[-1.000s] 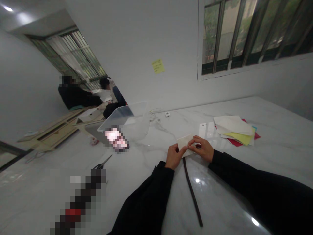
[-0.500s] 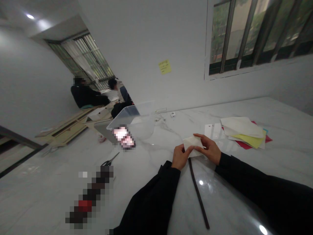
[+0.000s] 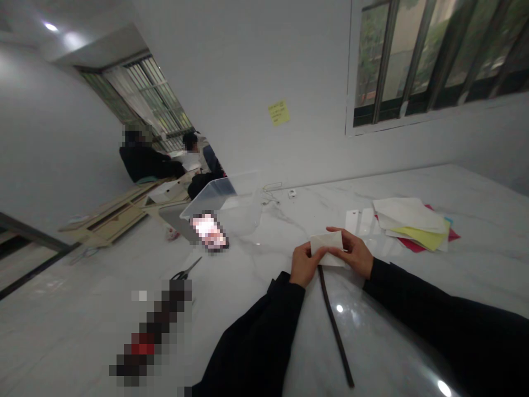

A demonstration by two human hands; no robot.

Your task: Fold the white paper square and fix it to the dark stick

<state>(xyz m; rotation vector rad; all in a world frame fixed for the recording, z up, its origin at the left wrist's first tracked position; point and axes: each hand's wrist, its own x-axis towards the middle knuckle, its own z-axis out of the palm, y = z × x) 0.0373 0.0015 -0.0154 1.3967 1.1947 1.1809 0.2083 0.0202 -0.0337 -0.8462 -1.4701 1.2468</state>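
Observation:
A small folded piece of white paper (image 3: pixel 326 247) is pinched between my left hand (image 3: pixel 306 264) and my right hand (image 3: pixel 351 252). Both hands hold it just above the marble table top, and dark sleeves cover my forearms. Below my hands lies a long, thin dark strip (image 3: pixel 334 325), running towards me. Its upper end goes behind the paper and my left hand. Its material is hard to tell.
Loose white, yellow and red paper sheets (image 3: pixel 409 223) lie to the right, beside a white card (image 3: pixel 351 220). Left stand a clear plastic box (image 3: pixel 223 207), pixelated object (image 3: pixel 209 231), scissors (image 3: pixel 185 270) and pixelated long object (image 3: pixel 151 336). Two people (image 3: pixel 163 157) sit beyond.
The paper has turned in my fingers and now sits squarer between my hands. My right hand has shifted its grip slightly. The view swung slightly between the oldest frame and the later ones.

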